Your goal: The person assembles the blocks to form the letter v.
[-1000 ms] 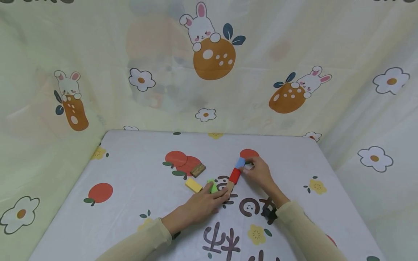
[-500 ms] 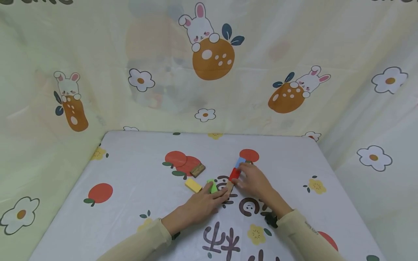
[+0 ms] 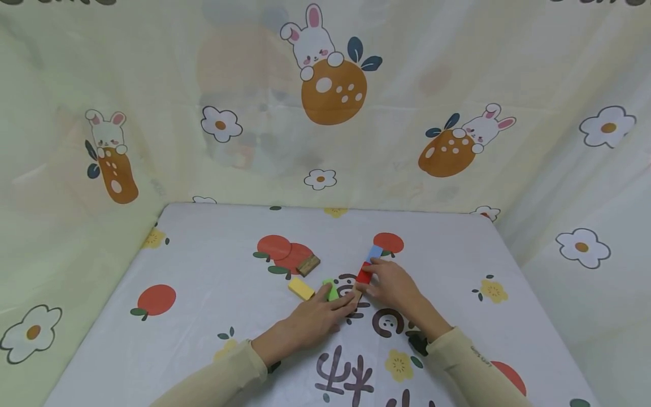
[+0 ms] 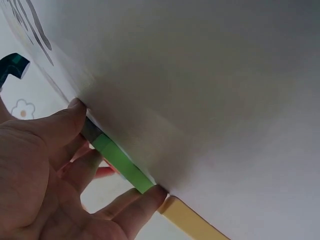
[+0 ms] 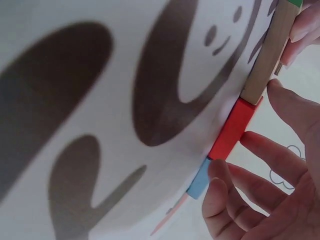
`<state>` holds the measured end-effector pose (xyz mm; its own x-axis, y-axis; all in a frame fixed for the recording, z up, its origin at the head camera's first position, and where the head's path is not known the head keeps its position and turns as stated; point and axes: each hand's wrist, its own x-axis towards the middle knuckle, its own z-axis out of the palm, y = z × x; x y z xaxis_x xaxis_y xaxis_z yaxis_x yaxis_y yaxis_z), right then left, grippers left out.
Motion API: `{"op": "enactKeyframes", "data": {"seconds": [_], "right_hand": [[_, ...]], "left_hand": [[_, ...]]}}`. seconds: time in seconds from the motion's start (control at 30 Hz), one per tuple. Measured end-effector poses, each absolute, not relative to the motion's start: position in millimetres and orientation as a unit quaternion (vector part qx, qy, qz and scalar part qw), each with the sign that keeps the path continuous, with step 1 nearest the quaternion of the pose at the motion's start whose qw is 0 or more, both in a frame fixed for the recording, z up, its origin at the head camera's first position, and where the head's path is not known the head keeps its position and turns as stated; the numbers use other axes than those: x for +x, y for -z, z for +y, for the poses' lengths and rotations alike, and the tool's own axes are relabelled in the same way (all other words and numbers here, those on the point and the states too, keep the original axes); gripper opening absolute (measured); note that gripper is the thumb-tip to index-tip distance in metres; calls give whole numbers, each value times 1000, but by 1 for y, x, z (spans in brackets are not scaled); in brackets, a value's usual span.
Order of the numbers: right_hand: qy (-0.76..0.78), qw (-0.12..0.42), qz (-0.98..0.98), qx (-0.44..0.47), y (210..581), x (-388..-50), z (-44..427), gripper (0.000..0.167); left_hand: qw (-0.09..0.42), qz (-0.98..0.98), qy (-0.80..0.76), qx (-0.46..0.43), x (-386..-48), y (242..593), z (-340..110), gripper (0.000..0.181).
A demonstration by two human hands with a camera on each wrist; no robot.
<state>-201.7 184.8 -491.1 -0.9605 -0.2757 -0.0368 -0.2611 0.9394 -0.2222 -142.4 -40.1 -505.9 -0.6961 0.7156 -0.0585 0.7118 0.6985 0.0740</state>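
Observation:
A blue block (image 3: 374, 252), a red block (image 3: 364, 274) and a plain wooden block (image 5: 271, 52) lie end to end in a slanting row on the table. My right hand (image 3: 396, 285) is along the row's right side, its fingertips at the red and blue blocks and its thumb by the wooden one. My left hand (image 3: 311, 321) rests at the row's near end, fingers spread and touching the wooden block. A green block (image 4: 122, 162) lies beneath its fingers, partly covered. Just left of that hand is a yellow block (image 3: 302, 289).
A dark brown block (image 3: 308, 265) lies farther back, left of the row. The tabletop cloth (image 3: 218, 311) carries printed fruit, flowers and dark lettering. Patterned curtains (image 3: 376, 152) enclose the back and both sides of the table.
My right hand has slid toward me along the row, from the blue block to the red and wooden blocks. The left hand and the blocks look unmoved.

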Motion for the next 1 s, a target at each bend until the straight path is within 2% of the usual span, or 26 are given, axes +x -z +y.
{"op": "enactKeyframes", "data": {"seconds": [0.17,0.57,1.0], "right_hand": [[104,56,986,-115,489,-202,183,63],[103,58,987,-108,487,-201,180,66],[78,68,988,-117,479,-203,175,58]], "left_hand": [[37,919,-23,391,-142,505,-40,67],[37,918,-18,394,-142,506,-42,67],[38,922,-7,386,-139,506,-39,64]]}}
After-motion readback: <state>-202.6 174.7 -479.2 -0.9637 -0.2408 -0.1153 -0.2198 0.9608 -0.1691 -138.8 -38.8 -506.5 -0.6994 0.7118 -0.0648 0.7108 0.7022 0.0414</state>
